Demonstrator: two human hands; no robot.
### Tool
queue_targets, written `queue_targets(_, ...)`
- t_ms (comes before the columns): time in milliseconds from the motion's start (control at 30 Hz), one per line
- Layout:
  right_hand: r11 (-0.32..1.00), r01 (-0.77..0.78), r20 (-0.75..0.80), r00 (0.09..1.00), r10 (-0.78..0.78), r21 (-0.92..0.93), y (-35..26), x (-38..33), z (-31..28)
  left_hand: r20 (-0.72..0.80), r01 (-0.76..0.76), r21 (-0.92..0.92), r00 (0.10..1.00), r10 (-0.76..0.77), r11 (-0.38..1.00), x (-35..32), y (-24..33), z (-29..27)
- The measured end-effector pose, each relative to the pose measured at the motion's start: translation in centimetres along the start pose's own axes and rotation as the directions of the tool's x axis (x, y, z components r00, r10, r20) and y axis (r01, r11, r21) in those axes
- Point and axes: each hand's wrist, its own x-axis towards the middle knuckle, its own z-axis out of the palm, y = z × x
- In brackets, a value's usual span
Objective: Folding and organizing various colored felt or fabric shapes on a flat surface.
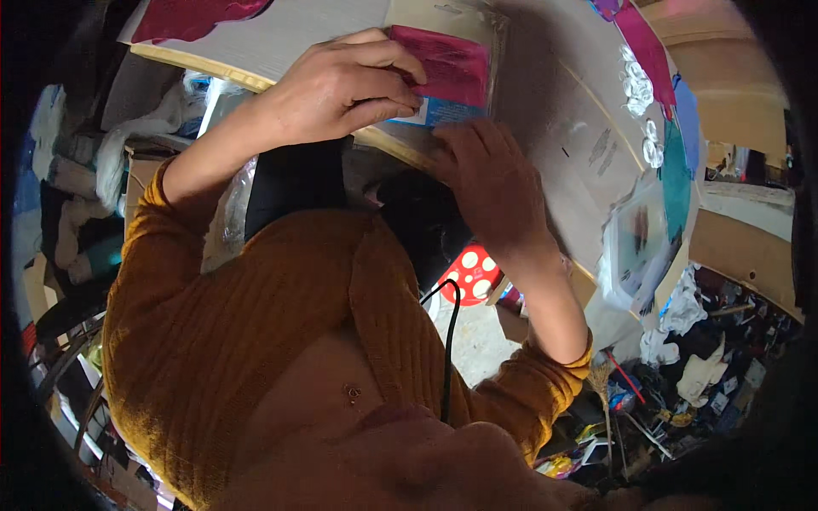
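A flat clear plastic packet (456, 72) with magenta material, a blue lower strip and a beige hanging card lies over the near part of the table. My left hand (349, 89) is closed on its left side, fingers bent over the magenta part and thumb by the lower edge. At the packet's lower right corner, my right hand (494, 179) is in shadow, its fingers bent together against the lower edge. The right fingertips are partly hidden, and so is whatever lies under them.
On the grey table (554, 102) are magenta material (196, 17) at far left, white crumpled strips (636, 81), a teal strip (676, 179) and a clear plastic box (635, 243) at right. A red stool with white dots (473, 274) stands below. Clutter and a broom (601, 383) fill the lower right.
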Motion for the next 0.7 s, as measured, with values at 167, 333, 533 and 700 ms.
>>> queue_targets(167,0.999,0.028,0.022,0.999,-0.027,-0.039,-0.1,0.5,-0.4,-0.011,-0.006,0.000,1.000,0.006,1.000,0.0,-0.1,0.2)
queue_targets(333,0.992,0.056,0.062,0.997,-0.049,-0.110,-0.4,1.3,-0.5,0.003,0.006,-0.001,1.000,-0.006,1.000,0.0,-0.1,0.1)
queue_targets(533,0.991,0.097,0.219,0.973,-0.074,-0.094,-1.0,0.9,-0.5,0.011,0.005,-0.022,1.000,-0.005,1.000,-0.1,-0.2,0.2)
queue_targets(700,0.994,-0.080,0.917,0.389,0.094,-0.068,-1.7,-4.6,0.2,0.024,0.043,-0.050,0.999,-0.042,0.998,-0.4,0.1,-0.2)
